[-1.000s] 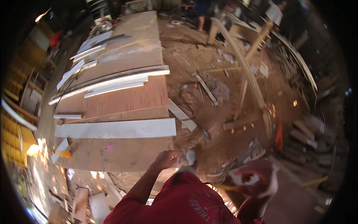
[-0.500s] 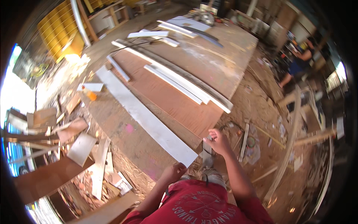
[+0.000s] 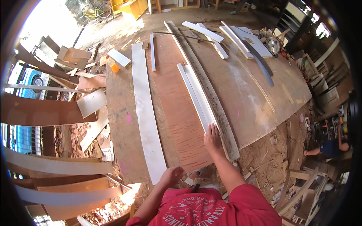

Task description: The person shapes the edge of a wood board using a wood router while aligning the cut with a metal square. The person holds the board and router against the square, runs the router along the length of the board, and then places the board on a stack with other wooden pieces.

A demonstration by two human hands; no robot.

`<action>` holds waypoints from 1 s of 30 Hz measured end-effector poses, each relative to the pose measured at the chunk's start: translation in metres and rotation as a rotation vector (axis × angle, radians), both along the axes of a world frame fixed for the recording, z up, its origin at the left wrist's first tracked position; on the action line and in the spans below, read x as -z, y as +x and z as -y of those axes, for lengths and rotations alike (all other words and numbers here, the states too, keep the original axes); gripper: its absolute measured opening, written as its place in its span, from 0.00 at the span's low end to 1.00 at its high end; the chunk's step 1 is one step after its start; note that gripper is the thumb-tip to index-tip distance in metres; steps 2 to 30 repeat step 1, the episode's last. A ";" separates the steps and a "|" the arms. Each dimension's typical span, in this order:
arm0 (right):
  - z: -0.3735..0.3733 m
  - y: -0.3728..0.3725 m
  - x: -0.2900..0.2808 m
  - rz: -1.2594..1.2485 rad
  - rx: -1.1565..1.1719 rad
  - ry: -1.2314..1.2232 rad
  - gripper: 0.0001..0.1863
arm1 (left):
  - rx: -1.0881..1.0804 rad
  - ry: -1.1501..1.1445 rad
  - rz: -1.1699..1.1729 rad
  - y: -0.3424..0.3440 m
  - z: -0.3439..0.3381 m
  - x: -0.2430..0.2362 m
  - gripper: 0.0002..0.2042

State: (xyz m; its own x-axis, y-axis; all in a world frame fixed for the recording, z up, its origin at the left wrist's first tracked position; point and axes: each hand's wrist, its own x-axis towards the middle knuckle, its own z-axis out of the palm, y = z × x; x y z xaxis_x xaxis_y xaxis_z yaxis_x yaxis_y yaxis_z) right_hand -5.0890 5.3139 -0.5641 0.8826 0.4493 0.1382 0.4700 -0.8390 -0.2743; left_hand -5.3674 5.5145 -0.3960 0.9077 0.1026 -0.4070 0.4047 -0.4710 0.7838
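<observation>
My right hand (image 3: 212, 136) lies with fingers stretched flat on the near end of a narrow white strip (image 3: 191, 94). That strip rests alongside a longer white board (image 3: 203, 90) on a reddish-brown plywood sheet (image 3: 171, 98). My left hand (image 3: 173, 176) hovers by the near end of a long, wide white board (image 3: 145, 113); its fingers are loosely bent and nothing shows in them. Whether it touches that board, I cannot tell. A dusty grey-brown beam (image 3: 211, 88) runs along the right side of the white pieces.
The big wooden worktop (image 3: 249, 113) carries more white strips (image 3: 203, 31), a dark curved strip (image 3: 258, 60), a circular saw (image 3: 273, 46) and an orange bottle (image 3: 112, 64). Wood offcuts (image 3: 92, 103) pile up at left. A person (image 3: 332, 145) is at far right.
My view has turned, so the boards now run nearly straight away from me. My right hand has come down from the air onto the narrow white strip. My left hand stays near the wide board's end.
</observation>
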 end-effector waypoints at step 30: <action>0.003 -0.006 0.008 0.017 -0.010 -0.020 0.52 | -0.029 -0.030 -0.043 0.018 0.011 -0.001 0.13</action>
